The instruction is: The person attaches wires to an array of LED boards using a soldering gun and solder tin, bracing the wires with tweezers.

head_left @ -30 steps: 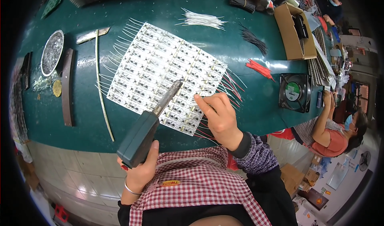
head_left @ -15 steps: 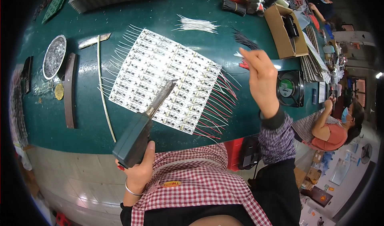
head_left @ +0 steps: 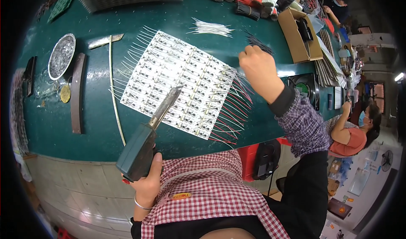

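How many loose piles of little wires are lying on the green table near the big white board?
2. A white wire pile lies just beyond the circuit board. A black wire pile lies by the right hand, which may hide more.

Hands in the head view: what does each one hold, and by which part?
The left hand holds a dark green soldering gun by its handle. The right hand is closed over the pile of black wires; whether it grips any cannot be told.

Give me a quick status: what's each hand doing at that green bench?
Left hand grips soldering gun, tip over white circuit panel. Right hand closed by black wires. Nothing between.
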Demonstrator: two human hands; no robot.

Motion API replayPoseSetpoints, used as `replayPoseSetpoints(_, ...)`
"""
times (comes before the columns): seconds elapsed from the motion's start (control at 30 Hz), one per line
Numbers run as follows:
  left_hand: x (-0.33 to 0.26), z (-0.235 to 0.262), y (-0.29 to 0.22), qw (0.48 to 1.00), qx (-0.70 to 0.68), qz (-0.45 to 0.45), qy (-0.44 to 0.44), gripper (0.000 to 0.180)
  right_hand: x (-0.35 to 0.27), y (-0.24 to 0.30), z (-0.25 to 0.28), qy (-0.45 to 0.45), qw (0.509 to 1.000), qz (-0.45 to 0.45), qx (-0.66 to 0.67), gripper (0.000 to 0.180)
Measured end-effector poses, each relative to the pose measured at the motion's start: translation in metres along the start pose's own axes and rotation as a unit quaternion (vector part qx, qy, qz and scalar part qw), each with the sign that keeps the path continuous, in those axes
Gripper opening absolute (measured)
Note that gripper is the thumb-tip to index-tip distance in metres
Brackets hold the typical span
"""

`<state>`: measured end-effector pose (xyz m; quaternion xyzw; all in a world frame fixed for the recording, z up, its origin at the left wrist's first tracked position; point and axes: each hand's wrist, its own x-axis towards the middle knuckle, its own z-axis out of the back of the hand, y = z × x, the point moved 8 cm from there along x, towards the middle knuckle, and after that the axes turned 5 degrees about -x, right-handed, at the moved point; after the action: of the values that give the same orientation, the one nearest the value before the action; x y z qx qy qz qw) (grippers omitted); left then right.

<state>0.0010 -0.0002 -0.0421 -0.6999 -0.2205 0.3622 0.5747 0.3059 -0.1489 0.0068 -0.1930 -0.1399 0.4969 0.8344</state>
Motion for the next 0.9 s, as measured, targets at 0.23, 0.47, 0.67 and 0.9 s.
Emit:
replayPoseSetpoints(0.23, 0.000, -0.008, 0.005, 0.998, 0.010, 0.015, 0.055, 0.044, -0.036, 0.029, 0.034, -0.154, 0.901, -0.100, 0.393, 0.018)
replayPoseSetpoints(0.47, 0.003, -0.012, 0.005, 0.996, 0.037, 0.038, 0.067, 0.043, -0.053, 0.061, 0.027, -0.175, 0.869, -0.134, 0.443, 0.020)
replayPoseSetpoints(0.67, 0.004, -0.028, -0.008, 0.990, 0.118, 0.001, 0.071, 0.020, -0.062, 0.069, 0.025, -0.183, 0.881, -0.145, 0.412, 0.026)
replayPoseSetpoints(0.9, 0.005, -0.041, -0.016, 0.974, 0.185, -0.085, 0.102, 0.017, -0.060, 0.072, 0.025, -0.163, 0.901, -0.109, 0.388, 0.033)
